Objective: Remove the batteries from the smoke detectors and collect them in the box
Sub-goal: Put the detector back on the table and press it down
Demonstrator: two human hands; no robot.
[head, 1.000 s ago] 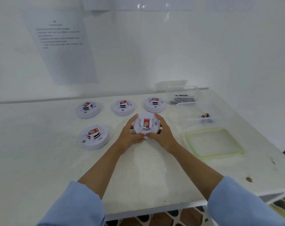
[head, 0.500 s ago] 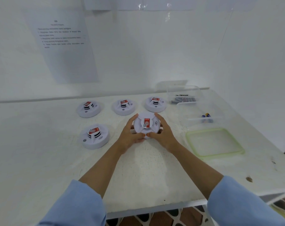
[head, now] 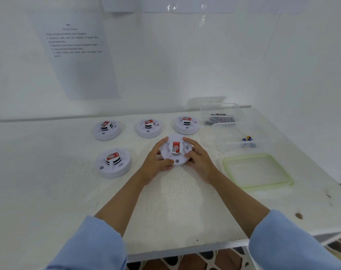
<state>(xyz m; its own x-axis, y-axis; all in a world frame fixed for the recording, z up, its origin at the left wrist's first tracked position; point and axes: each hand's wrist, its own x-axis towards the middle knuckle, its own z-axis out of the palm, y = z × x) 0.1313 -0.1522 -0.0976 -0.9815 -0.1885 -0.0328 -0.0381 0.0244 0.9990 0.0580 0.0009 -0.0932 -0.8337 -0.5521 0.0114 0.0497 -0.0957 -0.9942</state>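
A white round smoke detector [head: 175, 151] with a red label sits tilted toward me at the table's middle. My left hand [head: 156, 162] grips its left rim and my right hand [head: 200, 159] grips its right rim, fingers curled round it. Another detector [head: 113, 162] lies to the left. Three more stand in a back row: detector [head: 106, 129], detector [head: 149, 128] and detector [head: 186, 124]. A clear plastic box [head: 245, 133] at the right holds two batteries [head: 248, 141].
A second clear box [head: 222, 114] behind it holds several dark batteries. A clear lid with a green rim [head: 258, 170] lies flat at the front right. A printed sheet [head: 76, 53] hangs on the back wall. The table edge [head: 185, 248] runs close below my forearms.
Both hands have turned the held detector a little, so its red label now stands more upright and faces me. The other detectors and the boxes have not moved.
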